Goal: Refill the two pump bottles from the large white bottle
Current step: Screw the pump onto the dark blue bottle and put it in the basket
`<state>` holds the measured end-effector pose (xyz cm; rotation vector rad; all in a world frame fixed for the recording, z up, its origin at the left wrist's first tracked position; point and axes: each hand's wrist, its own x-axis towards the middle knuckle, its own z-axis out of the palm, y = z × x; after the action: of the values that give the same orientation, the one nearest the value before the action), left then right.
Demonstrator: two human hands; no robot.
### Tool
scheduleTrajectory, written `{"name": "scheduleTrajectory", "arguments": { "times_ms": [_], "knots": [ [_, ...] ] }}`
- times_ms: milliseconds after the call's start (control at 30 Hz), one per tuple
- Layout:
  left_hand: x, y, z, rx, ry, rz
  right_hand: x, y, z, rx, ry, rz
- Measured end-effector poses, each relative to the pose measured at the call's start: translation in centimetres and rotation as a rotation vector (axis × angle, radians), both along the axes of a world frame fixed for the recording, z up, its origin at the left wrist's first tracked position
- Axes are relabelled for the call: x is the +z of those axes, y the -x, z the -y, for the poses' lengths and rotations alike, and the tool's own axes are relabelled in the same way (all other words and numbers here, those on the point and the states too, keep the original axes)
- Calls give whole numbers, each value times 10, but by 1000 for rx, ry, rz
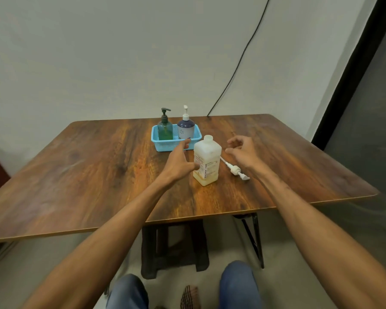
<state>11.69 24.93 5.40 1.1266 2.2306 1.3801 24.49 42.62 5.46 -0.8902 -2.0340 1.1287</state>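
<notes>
The large white bottle (pixel 207 161) stands upright and uncapped on the wooden table (pixel 98 175), with a little yellowish liquid at its bottom. Its white pump head (pixel 235 169) lies flat on the table just to its right. Behind it, a blue basket (pixel 163 147) holds a green pump bottle (pixel 165 129) and a dark blue-and-white pump bottle (pixel 186 128), both upright with pumps on. My left hand (pixel 179 160) reaches beside the large bottle's left side, fingers stretched toward the basket, thumb at the bottle. My right hand (pixel 241 150) hovers right of the bottle, fingers loosely curled, holding nothing.
A black cable (pixel 236 70) runs down the wall to the table's back edge. A dark door frame (pixel 348 81) stands at the right. Under the table are a dark stool (pixel 174 246) and a table leg (pixel 254 237); my knees show at the bottom.
</notes>
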Motion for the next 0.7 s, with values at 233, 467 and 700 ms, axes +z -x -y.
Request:
{"name": "scheduleTrajectory", "arguments": {
  "times_ms": [233,467,700],
  "knots": [
    [-25,-11,-19,-27,-39,23,-52,-16,-7,-86,-38,291],
    [-47,-9,-32,47,-85,-19,-93,-12,-17,-238,-307,438],
    [-48,10,-30,116,-115,-35,-86,-8,-16,-225,-241,154]
  ]
}}
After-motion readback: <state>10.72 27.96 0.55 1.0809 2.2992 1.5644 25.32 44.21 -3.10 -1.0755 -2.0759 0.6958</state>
